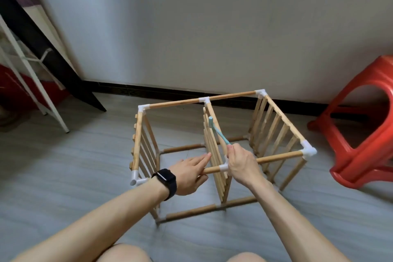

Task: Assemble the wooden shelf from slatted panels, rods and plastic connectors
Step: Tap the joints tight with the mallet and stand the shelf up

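Shelf frame [280, 157] sits on the floor [85, 166] in front of the knees, tipped so all three slatted panels stand upright; rods and white connectors tie them top and bottom.

Left hand [189, 174] lies flat over the near top rod, fingers straight and reaching the middle panel [214, 161], nothing clenched; thumb looks to sit under the rod, hard to confirm. Right hand [242, 164] is wrapped round the handle of a small teal mallet [220, 133], just beside the near T connector [223, 167]; mallet head is up by the far part of the middle panel's top rail.

Handling, my read: frame is light and a bit wobbly, joints are push-fit only, so it will rack if pulled by one corner; slats are thin, don't lever on them. Best hold is on the rods close to a connector, one hand bracing the joint while the other taps. Plastic is likely the weak part; light square blows, not glancing ones.

Near-left corner connector [136, 176] looks to have an open socket.

Red stool [365, 134] stands near, right of the frame.
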Demonstrator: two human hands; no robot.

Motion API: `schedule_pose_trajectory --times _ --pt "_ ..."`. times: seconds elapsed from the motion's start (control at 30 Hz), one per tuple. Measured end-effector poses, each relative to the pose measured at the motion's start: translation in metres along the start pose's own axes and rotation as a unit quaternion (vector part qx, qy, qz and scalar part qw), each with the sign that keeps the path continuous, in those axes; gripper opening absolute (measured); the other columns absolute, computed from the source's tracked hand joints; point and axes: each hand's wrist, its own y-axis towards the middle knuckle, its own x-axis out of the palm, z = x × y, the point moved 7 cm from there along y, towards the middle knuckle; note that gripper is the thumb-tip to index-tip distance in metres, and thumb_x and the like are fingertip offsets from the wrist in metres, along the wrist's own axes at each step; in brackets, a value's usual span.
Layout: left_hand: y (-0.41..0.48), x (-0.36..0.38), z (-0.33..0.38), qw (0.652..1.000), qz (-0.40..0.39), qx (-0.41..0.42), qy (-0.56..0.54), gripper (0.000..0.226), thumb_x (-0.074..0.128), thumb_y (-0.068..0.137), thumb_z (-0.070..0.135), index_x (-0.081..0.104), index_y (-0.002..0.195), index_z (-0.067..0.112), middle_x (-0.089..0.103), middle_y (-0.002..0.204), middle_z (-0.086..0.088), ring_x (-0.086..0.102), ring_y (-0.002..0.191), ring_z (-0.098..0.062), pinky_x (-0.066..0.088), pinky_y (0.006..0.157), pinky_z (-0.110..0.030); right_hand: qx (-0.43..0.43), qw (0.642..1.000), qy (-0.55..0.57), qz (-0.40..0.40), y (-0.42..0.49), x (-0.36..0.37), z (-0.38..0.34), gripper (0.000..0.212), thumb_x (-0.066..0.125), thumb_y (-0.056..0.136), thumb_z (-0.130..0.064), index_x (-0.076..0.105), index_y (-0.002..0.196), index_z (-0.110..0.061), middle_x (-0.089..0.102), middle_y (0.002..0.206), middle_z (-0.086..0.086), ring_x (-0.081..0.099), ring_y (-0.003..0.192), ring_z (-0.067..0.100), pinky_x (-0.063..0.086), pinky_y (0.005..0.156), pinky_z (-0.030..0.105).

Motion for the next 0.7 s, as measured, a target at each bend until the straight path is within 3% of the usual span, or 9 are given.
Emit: schedule_pose_trajectory --times 0.07,0.17,0.23,0.33,0.43,0.53,0.63,0.67,0.7 --pt "0.006 -0.003 0.002 0.999 -0.020 0.004 0.051 0.090 0.049 0.099 0.049 -0.016 0.157 0.028 -0.008 0.168 0.004 0.003 0.154 -0.021 0.010 0.124 -0.048 -0.015 0.997 0.067 0.042 -0.014 -0.018 0.002 0.036 0.030 0.108 -0.027 0.056 0.090 -0.010 0.058 0.087 0.003 0.056 0.083 0.022 0.042 0.073 0.039" --pt "0.022 -0.023 0.014 0.990 -0.004 0.027 0.137 0.116 0.067 0.086 0.053 -0.024 0.155 0.027 -0.019 0.166 0.000 -0.011 0.153 -0.025 -0.001 0.122 -0.050 0.007 0.980 0.145 0.134 -0.056 -0.050 0.022 0.042 0.033 0.107 -0.032 0.052 0.074 -0.014 0.055 0.070 -0.001 0.054 0.067 0.009 0.040 0.059 0.025" --pt "0.038 -0.031 0.022 0.982 0.009 0.042 0.182 0.124 0.072 0.080 0.050 -0.025 0.154 0.028 -0.021 0.165 -0.002 -0.016 0.152 -0.026 -0.006 0.121 -0.053 0.036 0.982 0.141 0.121 -0.086 -0.057 0.036 0.044 0.034 0.106 -0.035 0.047 0.069 -0.015 0.053 0.061 -0.001 0.054 0.064 0.007 0.040 0.056 0.021" --pt "0.058 -0.026 0.032 0.976 -0.001 0.036 0.214 0.113 0.067 0.079 0.043 -0.012 0.158 0.027 -0.023 0.165 -0.004 -0.020 0.152 -0.024 -0.008 0.121 -0.057 0.062 0.992 0.098 0.053 -0.117 -0.048 0.054 0.045 0.035 0.103 -0.043 0.042 0.066 -0.019 0.052 0.059 0.000 0.053 0.064 0.012 0.041 0.062 0.031" --pt "0.064 -0.026 0.037 0.985 0.020 0.029 0.172 0.097 0.062 0.081 0.038 0.006 0.159 0.023 -0.010 0.167 -0.001 -0.015 0.153 -0.022 0.000 0.122 -0.059 0.036 0.998 0.045 0.038 -0.131 -0.047 0.058 0.042 0.037 0.102 -0.043 0.041 0.064 -0.026 0.052 0.060 -0.005 0.052 0.063 0.012 0.043 0.065 0.044" --pt "0.061 -0.027 0.041 0.987 0.050 0.039 0.145 0.089 0.062 0.080 0.034 0.017 0.156 0.021 0.010 0.165 0.001 -0.007 0.154 -0.022 0.007 0.123 -0.055 -0.044 0.991 0.026 0.121 -0.140 -0.075 0.037 0.038 0.034 0.105 -0.041 0.037 0.069 -0.031 0.047 0.061 -0.006 0.049 0.062 0.009 0.036 0.055 0.022" --pt "0.061 -0.028 0.041 0.989 0.064 0.046 0.129 0.087 0.063 0.078 0.033 0.023 0.155 0.020 0.017 0.163 0.000 -0.003 0.154 -0.024 0.009 0.125 -0.047 -0.105 0.961 0.081 0.242 -0.150 -0.097 0.019 0.026 0.031 0.105 -0.036 0.038 0.082 -0.027 0.042 0.057 -0.007 0.047 0.055 0.013 0.029 0.048 0.010" --pt "0.061 -0.028 0.042 0.989 0.069 0.048 0.125 0.087 0.063 0.078 0.033 0.024 0.154 0.020 0.018 0.163 0.000 -0.003 0.154 -0.024 0.010 0.125 -0.044 -0.105 0.967 0.043 0.227 -0.146 -0.093 0.016 0.022 0.030 0.105 -0.035 0.039 0.087 -0.026 0.045 0.056 -0.005 0.050 0.054 0.015 0.029 0.048 0.010" --pt "0.060 -0.028 0.042 0.988 0.073 0.050 0.124 0.086 0.063 0.078 0.032 0.025 0.154 0.019 0.020 0.162 0.000 -0.002 0.154 -0.024 0.010 0.125 -0.042 -0.090 0.982 -0.035 0.161 -0.139 -0.078 0.014 0.020 0.028 0.106 -0.036 0.038 0.091 -0.026 0.053 0.060 -0.002 0.057 0.058 0.016 0.034 0.049 0.017"
